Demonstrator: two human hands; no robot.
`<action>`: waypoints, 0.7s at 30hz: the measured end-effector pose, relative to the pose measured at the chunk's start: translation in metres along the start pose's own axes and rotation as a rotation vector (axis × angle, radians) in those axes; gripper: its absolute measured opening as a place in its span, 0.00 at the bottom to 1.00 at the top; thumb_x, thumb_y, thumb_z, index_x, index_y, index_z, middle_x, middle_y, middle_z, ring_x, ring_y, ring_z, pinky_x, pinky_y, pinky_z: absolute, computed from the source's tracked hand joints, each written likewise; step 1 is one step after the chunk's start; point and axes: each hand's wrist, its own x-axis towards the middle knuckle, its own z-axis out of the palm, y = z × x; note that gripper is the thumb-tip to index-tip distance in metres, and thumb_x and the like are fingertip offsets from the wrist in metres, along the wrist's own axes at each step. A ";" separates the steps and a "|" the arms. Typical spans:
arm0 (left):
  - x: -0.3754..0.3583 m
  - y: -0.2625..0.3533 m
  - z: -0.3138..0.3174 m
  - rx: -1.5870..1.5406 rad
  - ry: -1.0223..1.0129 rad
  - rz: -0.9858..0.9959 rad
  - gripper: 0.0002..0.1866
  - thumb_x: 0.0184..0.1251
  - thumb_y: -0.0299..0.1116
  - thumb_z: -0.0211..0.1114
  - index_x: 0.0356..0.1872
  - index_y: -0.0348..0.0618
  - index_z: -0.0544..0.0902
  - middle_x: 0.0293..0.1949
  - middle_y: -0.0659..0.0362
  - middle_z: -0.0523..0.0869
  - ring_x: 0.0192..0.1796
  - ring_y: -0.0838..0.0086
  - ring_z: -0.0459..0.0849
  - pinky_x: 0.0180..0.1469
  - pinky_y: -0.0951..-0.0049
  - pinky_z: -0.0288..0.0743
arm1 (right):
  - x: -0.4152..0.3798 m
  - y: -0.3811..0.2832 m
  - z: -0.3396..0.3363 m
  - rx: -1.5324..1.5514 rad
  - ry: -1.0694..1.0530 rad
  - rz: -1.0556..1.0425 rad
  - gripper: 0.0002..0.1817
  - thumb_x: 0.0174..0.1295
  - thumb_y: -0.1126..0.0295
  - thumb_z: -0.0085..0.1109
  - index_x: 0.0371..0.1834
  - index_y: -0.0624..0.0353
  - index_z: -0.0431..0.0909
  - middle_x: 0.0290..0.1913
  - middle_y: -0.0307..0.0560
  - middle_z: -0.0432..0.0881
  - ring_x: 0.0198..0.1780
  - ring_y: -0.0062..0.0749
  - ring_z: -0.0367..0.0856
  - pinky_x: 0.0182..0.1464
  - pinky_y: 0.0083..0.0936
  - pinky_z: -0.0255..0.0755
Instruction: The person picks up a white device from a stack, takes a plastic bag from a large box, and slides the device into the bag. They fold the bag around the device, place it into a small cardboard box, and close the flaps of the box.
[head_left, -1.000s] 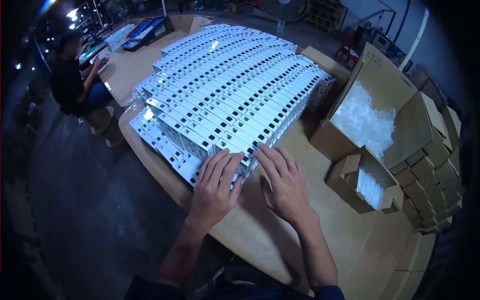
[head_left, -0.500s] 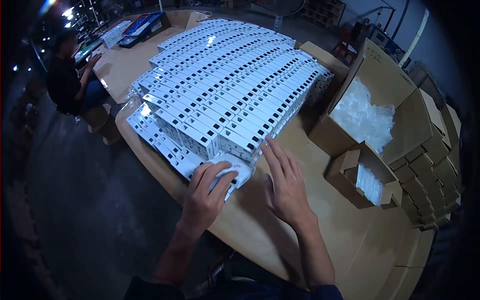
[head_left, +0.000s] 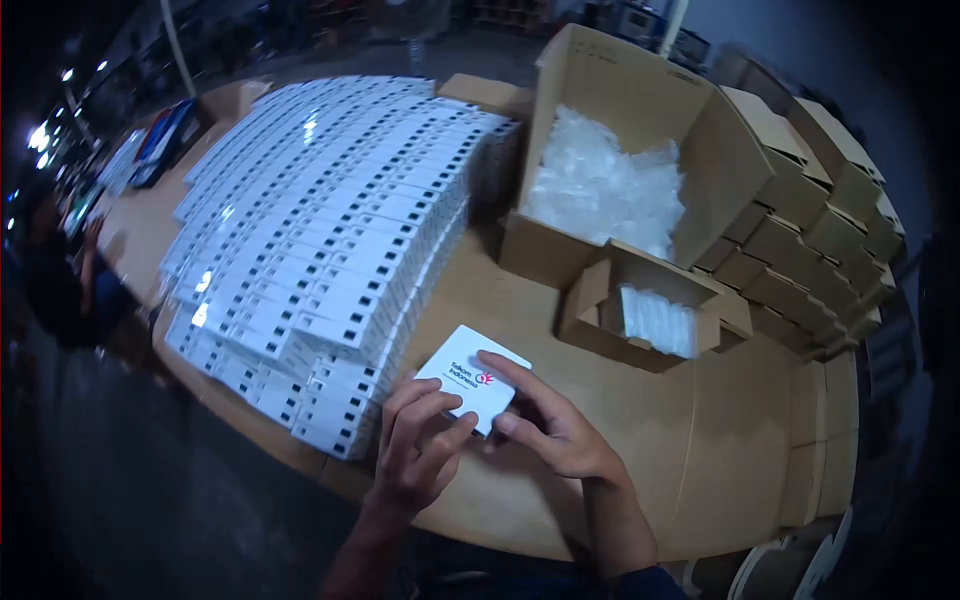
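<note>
A small white box [head_left: 470, 372] with "Telkom Indonesia" and a red logo on its top is held between both hands, above the brown table. Fingers of my left hand [head_left: 418, 445] press on its left and lower side. My right hand [head_left: 560, 430] grips its right side, the thumb at the lower corner and the index finger on top. To the left, many white boxes with dark squares on their edges stand in a large stack [head_left: 310, 220], apart from the held box.
A large carton [head_left: 730, 165] of clear plastic bags stands at the back right. Before it is a smaller open carton [head_left: 590, 315] with clear packets. Brown cartons [head_left: 790, 250] are piled at right. Another person [head_left: 65, 270] sits at far left.
The white box has come away from the near end of the stack, and my right hand has closed on it. The view has turned right.
</note>
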 end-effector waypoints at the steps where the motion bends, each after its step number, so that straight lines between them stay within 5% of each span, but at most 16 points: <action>1: 0.009 0.003 0.011 -0.026 -0.021 0.017 0.19 0.51 0.18 0.78 0.46 0.45 0.87 0.55 0.55 0.81 0.63 0.54 0.80 0.66 0.48 0.80 | 0.002 0.002 -0.007 -0.056 0.058 -0.072 0.30 0.79 0.70 0.57 0.82 0.57 0.63 0.58 0.42 0.80 0.49 0.20 0.78 0.52 0.23 0.76; 4: 0.056 0.014 0.033 -0.246 -0.182 -0.132 0.18 0.52 0.23 0.81 0.45 0.44 0.88 0.56 0.53 0.81 0.63 0.54 0.80 0.64 0.53 0.80 | 0.002 -0.009 -0.030 0.039 0.277 -0.150 0.15 0.79 0.73 0.56 0.65 0.61 0.79 0.57 0.41 0.82 0.55 0.19 0.79 0.54 0.19 0.75; 6: 0.092 0.009 0.046 -0.336 -0.146 -0.165 0.20 0.48 0.25 0.85 0.44 0.43 0.87 0.52 0.49 0.84 0.56 0.53 0.86 0.56 0.61 0.83 | 0.002 -0.008 -0.068 -0.157 0.346 -0.241 0.12 0.78 0.77 0.54 0.60 0.63 0.81 0.56 0.45 0.83 0.52 0.23 0.85 0.51 0.19 0.80; 7: 0.112 0.004 0.058 -0.295 -0.123 -0.137 0.18 0.52 0.24 0.82 0.44 0.42 0.87 0.50 0.49 0.85 0.54 0.55 0.87 0.55 0.61 0.83 | 0.003 -0.022 -0.074 0.019 0.391 -0.214 0.11 0.77 0.79 0.53 0.56 0.65 0.82 0.53 0.45 0.84 0.45 0.24 0.87 0.46 0.20 0.82; 12: 0.212 -0.049 0.139 -0.234 -0.189 0.041 0.13 0.61 0.20 0.73 0.46 0.37 0.85 0.47 0.48 0.88 0.52 0.53 0.87 0.55 0.58 0.80 | 0.019 -0.073 -0.148 -0.864 0.820 -0.305 0.10 0.67 0.77 0.62 0.48 0.57 0.89 0.38 0.47 0.81 0.39 0.28 0.87 0.38 0.22 0.76; 16: 0.262 -0.106 0.225 -0.085 -0.346 0.159 0.16 0.60 0.23 0.74 0.50 0.35 0.85 0.47 0.45 0.88 0.51 0.49 0.87 0.57 0.56 0.80 | 0.070 -0.087 -0.209 -1.284 0.838 -0.476 0.16 0.57 0.66 0.76 0.48 0.58 0.90 0.52 0.60 0.83 0.51 0.51 0.87 0.53 0.40 0.82; 21: 0.297 -0.129 0.253 -0.096 -0.547 0.060 0.14 0.65 0.24 0.69 0.52 0.33 0.87 0.40 0.40 0.90 0.45 0.45 0.90 0.52 0.53 0.81 | 0.135 -0.078 -0.246 -1.336 0.727 -0.145 0.21 0.54 0.62 0.80 0.48 0.63 0.90 0.57 0.68 0.81 0.56 0.62 0.85 0.61 0.48 0.80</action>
